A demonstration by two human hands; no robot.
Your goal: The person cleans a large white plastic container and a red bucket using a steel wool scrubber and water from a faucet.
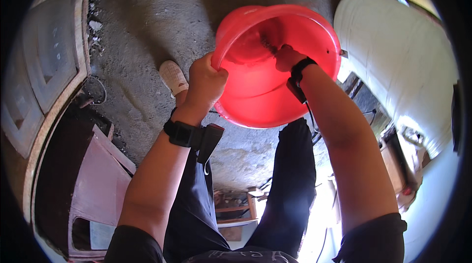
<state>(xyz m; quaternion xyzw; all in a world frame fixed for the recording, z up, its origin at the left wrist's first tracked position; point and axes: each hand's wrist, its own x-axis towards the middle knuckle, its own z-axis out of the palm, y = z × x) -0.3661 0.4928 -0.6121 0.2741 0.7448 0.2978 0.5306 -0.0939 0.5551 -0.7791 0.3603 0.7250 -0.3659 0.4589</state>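
Observation:
A red plastic basin (254, 97) is tilted in front of me, its open mouth facing me. My left hand (207, 82) grips the rolled rim at its left side, fingers wrapped over the edge. My right hand (288, 58) reaches inside the basin and is closed in a fist near the bottom. From that fist sticks out a dark, rough, bristly thing (269, 43); its exact kind is too small to tell. A dark spot marks the inner wall on the right. Both wrists carry black strapped devices.
Rough concrete floor (140, 23) spreads below. At left stand a framed panelled door (55, 45) and a pinkish panel (97, 189). A large pale, rounded object (391, 49) lies right of the basin. Cables and a wooden frame (236, 209) lie near my legs.

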